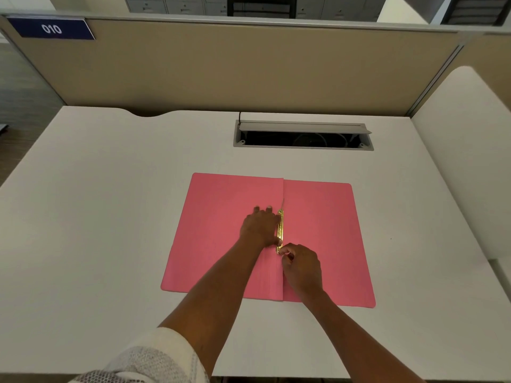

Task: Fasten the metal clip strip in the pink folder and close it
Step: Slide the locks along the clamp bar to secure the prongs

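The pink folder (326, 233) lies open and flat on the white desk, both covers spread. A gold metal clip strip (280, 230) runs along its centre fold. My left hand (260, 226) rests palm down on the left cover, its edge and thumb pressing against the strip. My right hand (301, 265) sits just below the strip, fingertips pinched on its near end. A thin metal prong (283, 203) sticks up past the strip's far end.
The white desk (110, 217) has an open grey cable hatch (302, 135) behind the folder. A beige partition (249, 70) with a blue "010" label (51, 29) closes the back. Another partition (470, 161) stands at the right.
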Action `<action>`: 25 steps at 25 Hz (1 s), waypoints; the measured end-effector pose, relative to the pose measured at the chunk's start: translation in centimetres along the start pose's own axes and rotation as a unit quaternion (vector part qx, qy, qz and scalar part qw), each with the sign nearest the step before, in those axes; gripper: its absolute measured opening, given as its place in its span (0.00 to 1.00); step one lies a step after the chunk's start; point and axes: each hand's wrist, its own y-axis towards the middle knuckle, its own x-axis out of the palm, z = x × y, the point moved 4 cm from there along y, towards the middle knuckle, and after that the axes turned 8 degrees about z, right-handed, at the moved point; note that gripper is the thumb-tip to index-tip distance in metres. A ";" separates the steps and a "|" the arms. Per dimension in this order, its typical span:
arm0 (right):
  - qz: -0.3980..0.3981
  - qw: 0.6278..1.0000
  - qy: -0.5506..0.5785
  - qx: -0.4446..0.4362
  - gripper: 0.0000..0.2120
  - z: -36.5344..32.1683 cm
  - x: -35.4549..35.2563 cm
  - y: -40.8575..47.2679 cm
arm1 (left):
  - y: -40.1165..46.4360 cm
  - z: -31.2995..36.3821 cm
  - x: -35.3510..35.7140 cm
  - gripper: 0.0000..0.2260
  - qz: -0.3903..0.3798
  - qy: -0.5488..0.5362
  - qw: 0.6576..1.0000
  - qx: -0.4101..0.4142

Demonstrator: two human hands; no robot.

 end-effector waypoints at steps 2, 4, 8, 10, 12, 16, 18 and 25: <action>-0.003 1.000 -0.002 -0.001 0.10 0.2 0.0 0.0 | -0.1 0.0 -0.2 0.35 -0.004 -0.001 1.000 0.001; -0.006 1.000 -0.002 -0.004 0.10 0.3 0.1 0.1 | -0.2 0.0 -0.3 0.36 -0.006 0.003 1.000 0.002; -0.011 1.000 -0.003 0.001 0.10 0.6 0.2 0.2 | -0.3 0.2 -0.5 0.35 -0.009 -0.003 1.000 -0.003; -0.015 1.000 -0.007 0.008 0.10 0.8 0.1 0.3 | -0.4 0.2 -0.5 0.34 -0.010 -0.007 1.000 -0.005; -0.015 1.000 -0.013 0.008 0.09 0.9 0.1 0.2 | -0.4 0.2 -0.4 0.35 -0.006 -0.005 1.000 -0.004; -0.011 1.000 -0.028 -0.005 0.10 0.9 0.2 -0.2 | -0.5 0.2 -0.3 0.35 0.000 0.000 1.000 -0.001; -0.013 0.999 -0.050 -0.015 0.11 0.9 0.3 -0.5 | -0.4 0.2 -0.2 0.35 0.000 0.001 1.000 -0.002; -0.007 0.995 -0.096 -0.033 0.11 0.4 1.0 -1.4 | -0.5 0.1 0.0 0.36 0.002 0.005 1.000 -0.004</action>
